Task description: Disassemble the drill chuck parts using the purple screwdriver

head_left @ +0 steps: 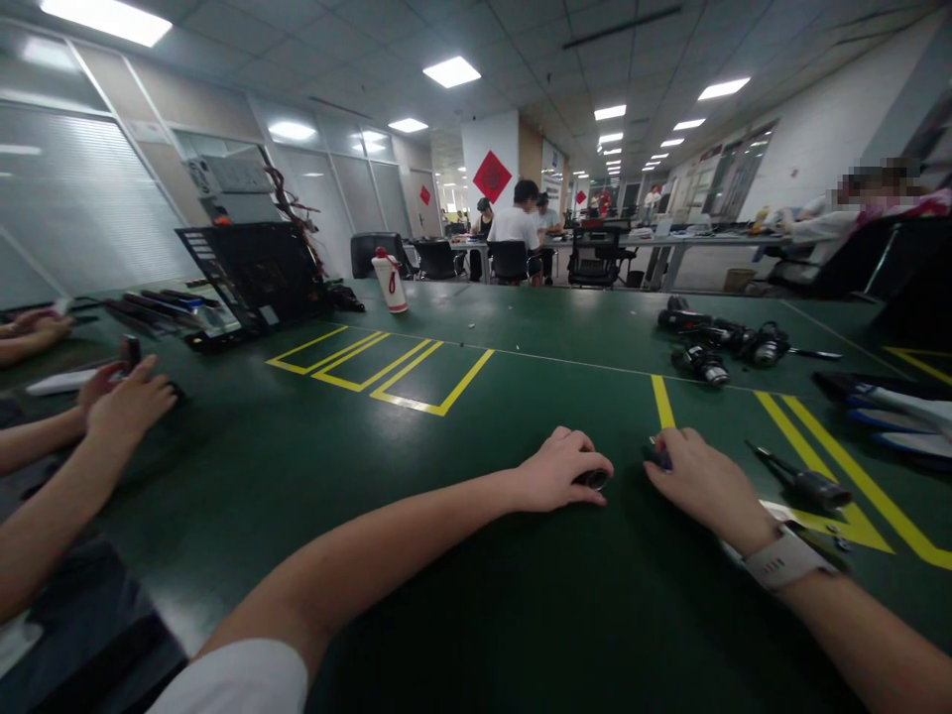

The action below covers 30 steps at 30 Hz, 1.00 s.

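Note:
My left hand (557, 470) is closed round a small dark cylindrical part (595, 479), and its round end shows between thumb and fingers. Just to the right, my right hand (703, 484) rests low over the green table (461, 555) with its fingers curled down. A small dark bluish thing (660, 456) shows at the fingertips, too little of it to name. The two hands are apart. Right of my right hand lies a dark tool with a thin shaft and thick handle (810, 486), with small loose bits (839, 538) near it.
Several black-and-silver parts (714, 342) lie at the back right, near blue-and-white handled tools (899, 421). A white cup (390, 283) and an opened black case (257, 268) stand at the back left. At the left edge, another person's hands (123, 402) hold a dark object.

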Motion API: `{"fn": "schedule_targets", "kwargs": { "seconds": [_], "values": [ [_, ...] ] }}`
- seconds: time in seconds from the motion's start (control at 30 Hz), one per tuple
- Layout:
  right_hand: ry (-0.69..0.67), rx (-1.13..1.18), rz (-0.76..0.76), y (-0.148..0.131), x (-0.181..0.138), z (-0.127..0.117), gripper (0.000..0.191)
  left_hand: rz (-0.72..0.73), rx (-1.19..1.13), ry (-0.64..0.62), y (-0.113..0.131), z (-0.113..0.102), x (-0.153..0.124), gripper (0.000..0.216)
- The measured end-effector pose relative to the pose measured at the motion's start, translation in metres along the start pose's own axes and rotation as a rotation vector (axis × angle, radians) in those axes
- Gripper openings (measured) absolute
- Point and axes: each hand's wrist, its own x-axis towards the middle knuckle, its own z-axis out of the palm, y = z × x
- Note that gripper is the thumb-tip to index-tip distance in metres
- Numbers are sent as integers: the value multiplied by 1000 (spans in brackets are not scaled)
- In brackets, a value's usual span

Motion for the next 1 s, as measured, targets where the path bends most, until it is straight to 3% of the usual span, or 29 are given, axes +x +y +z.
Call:
{"fn": "schedule_targets", "kwargs": {
  "seconds": [0.13,0.33,0.53,0.67,0.77,0.87,1.0],
  "values": [
    [22,-20,24,9,6,-6,7,8,-25,15,-2,2,29,35],
    [187,40,189,32,20,-20,13,58,-2,49,6,10,80,40],
    [306,120,273,43,24,-18,13,232,149,28,14,23,113,36],
    [342,185,292,46,25,-15,13,233,156,148,20,18,107,45],
    [359,245,299,46,26,-16,13,233,189,282,33,15,88,29],
    [397,304,294,40,25,-18,12,442,259,145,51,22,71,27],
    [413,404,254,19,19,-21,13,411,264,-44,68,36,49,32]
  ]
}}
